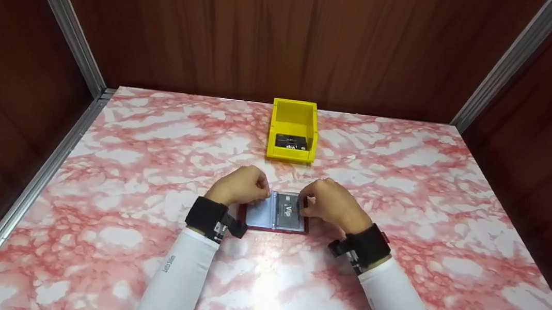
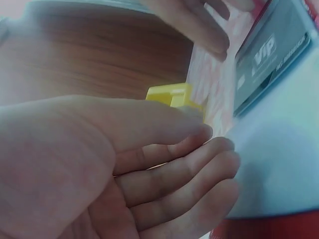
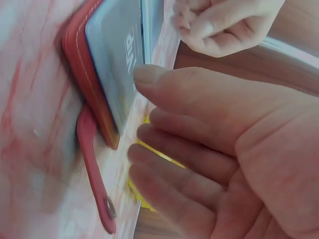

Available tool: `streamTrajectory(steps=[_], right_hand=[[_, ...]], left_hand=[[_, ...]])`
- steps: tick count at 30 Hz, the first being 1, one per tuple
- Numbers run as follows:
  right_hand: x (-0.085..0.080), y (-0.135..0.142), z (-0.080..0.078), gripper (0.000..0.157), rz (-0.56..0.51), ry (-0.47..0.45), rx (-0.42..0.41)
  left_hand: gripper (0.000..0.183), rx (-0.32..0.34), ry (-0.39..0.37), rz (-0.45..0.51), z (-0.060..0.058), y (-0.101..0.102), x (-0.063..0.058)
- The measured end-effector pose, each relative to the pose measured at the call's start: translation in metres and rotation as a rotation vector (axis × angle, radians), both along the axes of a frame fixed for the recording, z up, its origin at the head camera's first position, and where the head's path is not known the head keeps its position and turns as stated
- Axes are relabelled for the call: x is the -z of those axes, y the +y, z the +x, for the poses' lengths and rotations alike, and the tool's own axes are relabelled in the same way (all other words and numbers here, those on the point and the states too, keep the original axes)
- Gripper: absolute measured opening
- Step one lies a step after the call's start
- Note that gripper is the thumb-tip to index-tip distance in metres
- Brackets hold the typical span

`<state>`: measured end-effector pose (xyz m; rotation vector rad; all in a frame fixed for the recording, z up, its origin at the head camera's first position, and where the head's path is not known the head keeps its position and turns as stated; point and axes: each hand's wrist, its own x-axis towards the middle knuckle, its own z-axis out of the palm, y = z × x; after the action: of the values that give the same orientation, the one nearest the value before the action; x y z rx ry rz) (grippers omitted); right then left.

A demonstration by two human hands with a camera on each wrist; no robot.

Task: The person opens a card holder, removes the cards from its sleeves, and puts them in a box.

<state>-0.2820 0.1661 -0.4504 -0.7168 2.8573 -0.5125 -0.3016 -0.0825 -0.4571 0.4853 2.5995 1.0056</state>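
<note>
A red card holder (image 3: 75, 47) lies opened out on the table, its clear plastic sleeves (image 1: 258, 215) spread to both sides. Behind the plastic on the right sits a dark grey card (image 1: 287, 212) marked "Vip". My right hand (image 1: 331, 203) is at that card's right edge; the right wrist view has its thumb (image 3: 152, 77) right at the sleeve over the card, the other fingers loosely bent. At the holder's upper left is my left hand (image 1: 243, 185), thumb close to the index finger, with nothing seen between them. In the left wrist view its fingers (image 2: 184, 184) are relaxed beside the bare sleeve.
Behind the holder stands a yellow bin (image 1: 290, 154) with several dark cards (image 1: 289, 141) in it. A red snap strap (image 3: 92, 169) sticks out from the holder's side. Brown panels (image 1: 289, 37) enclose the red-and-white patterned table (image 1: 148, 182) at the back and sides.
</note>
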Motion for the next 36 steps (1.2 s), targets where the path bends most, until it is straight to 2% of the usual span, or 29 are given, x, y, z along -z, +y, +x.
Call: streamTrajectory(steps=[7, 14, 21, 26, 28, 33, 36], right_hand=[[0.004, -0.001, 0.0, 0.026, -0.005, -0.001, 0.001], [0.006, -0.002, -0.001, 0.027, 0.008, 0.02, 0.004], [0.007, -0.002, 0.0, 0.028, 0.018, 0.033, 0.005], [0.006, -0.004, 0.0, 0.025, 0.022, 0.039, -0.009], [0.007, -0.005, 0.0, 0.025, 0.02, 0.045, -0.017], [0.009, -0.005, -0.001, 0.025, 0.014, 0.059, -0.032], [0.009, -0.006, -0.001, 0.026, 0.016, 0.052, -0.028]], left_hand=[[0.009, 0.008, -0.059, 0.031, 0.004, 0.014, 0.005], [0.007, -0.01, -0.054, 0.005, 0.002, 0.017, 0.015], [0.008, -0.017, -0.05, -0.021, -0.003, 0.018, 0.017], [0.012, -0.008, 0.006, -0.058, -0.029, 0.015, 0.052], [0.015, -0.021, -0.008, -0.063, -0.032, 0.015, 0.055], [0.016, -0.077, -0.071, -0.035, -0.006, 0.019, 0.021], [0.015, -0.107, -0.082, -0.007, 0.003, 0.02, 0.014]])
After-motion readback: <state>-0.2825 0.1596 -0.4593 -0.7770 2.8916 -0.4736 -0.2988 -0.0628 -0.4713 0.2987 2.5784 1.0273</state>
